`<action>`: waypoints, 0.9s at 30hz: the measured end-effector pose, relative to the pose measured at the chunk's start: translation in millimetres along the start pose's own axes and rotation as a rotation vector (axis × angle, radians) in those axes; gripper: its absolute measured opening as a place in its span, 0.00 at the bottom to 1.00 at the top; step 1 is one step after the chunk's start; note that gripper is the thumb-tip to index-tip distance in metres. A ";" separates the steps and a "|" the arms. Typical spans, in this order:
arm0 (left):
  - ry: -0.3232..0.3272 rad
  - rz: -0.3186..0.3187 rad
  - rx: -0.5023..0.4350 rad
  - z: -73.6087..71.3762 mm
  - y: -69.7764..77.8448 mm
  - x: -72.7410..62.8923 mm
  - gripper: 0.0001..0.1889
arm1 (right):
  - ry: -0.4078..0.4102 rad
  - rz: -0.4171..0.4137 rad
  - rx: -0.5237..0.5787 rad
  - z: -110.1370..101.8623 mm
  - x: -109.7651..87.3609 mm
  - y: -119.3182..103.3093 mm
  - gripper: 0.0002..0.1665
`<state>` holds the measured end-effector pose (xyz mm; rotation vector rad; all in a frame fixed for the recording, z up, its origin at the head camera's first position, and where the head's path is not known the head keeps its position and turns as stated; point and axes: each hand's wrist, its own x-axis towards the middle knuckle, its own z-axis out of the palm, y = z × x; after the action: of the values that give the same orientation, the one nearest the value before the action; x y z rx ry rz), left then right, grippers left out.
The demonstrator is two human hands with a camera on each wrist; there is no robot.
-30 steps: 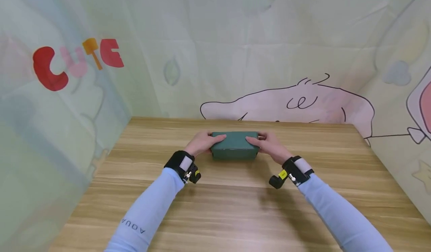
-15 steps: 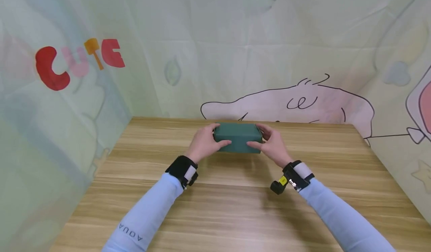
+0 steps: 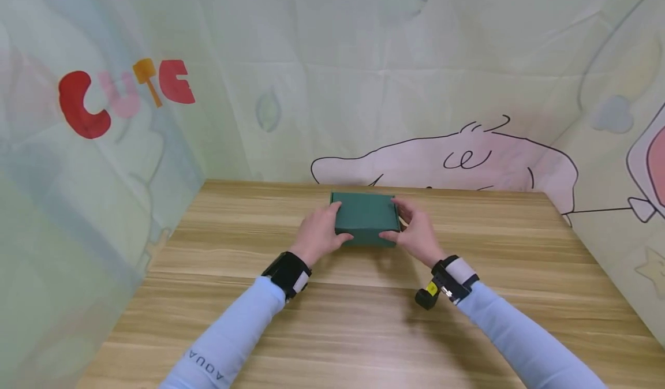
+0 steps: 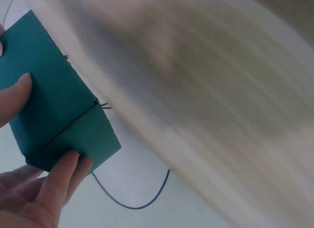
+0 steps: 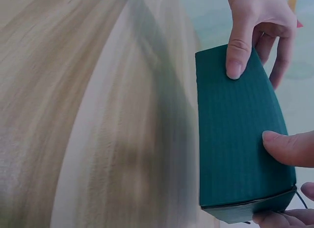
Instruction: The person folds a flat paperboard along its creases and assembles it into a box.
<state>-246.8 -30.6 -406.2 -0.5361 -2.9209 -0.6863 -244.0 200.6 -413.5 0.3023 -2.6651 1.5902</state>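
Note:
A dark green cardboard box (image 3: 366, 211) with its flaps closed is held between both hands over the far middle of the table. My left hand (image 3: 318, 233) grips its left end, thumb on the front face and fingers round the side. At the opposite end, my right hand (image 3: 417, 233) grips it the same way. The left wrist view shows the box (image 4: 51, 85) tilted, with fingers (image 4: 58, 181) pressed on its end panel. In the right wrist view the right thumb (image 5: 289, 149) lies across the broad front face. The underside is hidden.
The wood-grain table (image 3: 332, 320) extends toward me, its back edge just behind the box. A printed cloth (image 3: 332, 77) with cartoon drawings hangs behind the table and along its sides. Both wrists wear black straps (image 3: 287, 273) with small cameras.
The box tipped back, showing more of its front face, then tipped forward so its top shows more. Both hands keep hold of its ends, shifting their thumbs and fingers slightly with it.

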 end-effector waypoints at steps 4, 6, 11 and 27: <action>-0.012 0.003 0.041 7.0 -0.1 -2.2 0.42 | -0.029 0.028 -0.024 2.2 -1.1 3.9 0.52; -0.017 0.010 0.051 10.1 -0.1 -3.4 0.43 | -0.044 0.036 -0.048 2.9 -1.8 6.1 0.53; -0.061 0.023 0.110 18.7 -1.3 -7.3 0.42 | -0.092 0.057 -0.175 3.4 -2.9 11.1 0.54; -0.081 0.039 0.115 23.8 1.9 -6.9 0.40 | -0.154 0.095 -0.270 -4.8 -4.0 14.2 0.57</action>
<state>-240.0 -20.5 -427.9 -0.6197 -2.9926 -0.4994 -243.0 211.9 -424.1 0.3041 -3.0083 1.2501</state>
